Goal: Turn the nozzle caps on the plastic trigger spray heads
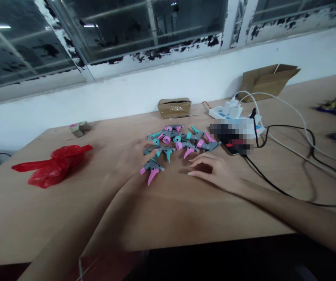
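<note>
One white wall (127, 97) with windows (121, 31) backs the wooden bench (168, 212); a broad stretch of wood separates the spray heads (180, 146) from its front edge. A larger cardboard box (261, 84), flaps raised, stands rear right; a red plastic bag (58, 166) lies left; a smaller cardboard box (174, 108) stands behind the spray heads. Their contents cannot be told. The left hand (134, 154), blurred, meets the spray heads' left side, grip indeterminable; the right hand (222, 173), thumb and fingers slightly parted, holds nothing just beside them.
</note>
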